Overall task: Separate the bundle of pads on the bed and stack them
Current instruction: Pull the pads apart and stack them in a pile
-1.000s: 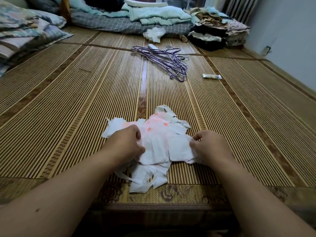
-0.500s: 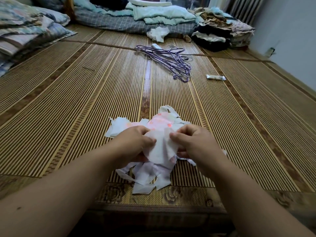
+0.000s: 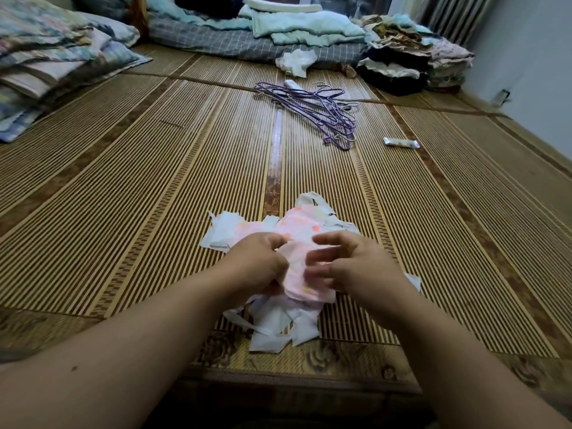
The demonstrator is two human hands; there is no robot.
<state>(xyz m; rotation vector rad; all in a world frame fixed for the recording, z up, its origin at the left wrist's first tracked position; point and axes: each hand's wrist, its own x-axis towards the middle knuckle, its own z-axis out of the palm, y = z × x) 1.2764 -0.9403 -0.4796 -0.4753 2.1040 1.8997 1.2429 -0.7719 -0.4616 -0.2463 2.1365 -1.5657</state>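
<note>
Fingers (image 3: pixel 274 243) of left hand (image 3: pixel 253 261) and right hand (image 3: pixel 362 264) pinch a pale-pink pad (image 3: pixel 297 281) over the white bundle (image 3: pixel 223 231).

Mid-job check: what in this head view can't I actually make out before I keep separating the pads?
1. Right hand: fingers smeared by motion blur in the head view, so its grip on the pink rounded fabric pad cannot be judged.
2. Heap of white and pink pads: left hand and right hand cover its middle, head view; count unknowable.
3. Small silver wrapper: too small, head view.
4. Folded pale-green bedding: cut by top edge.
</note>
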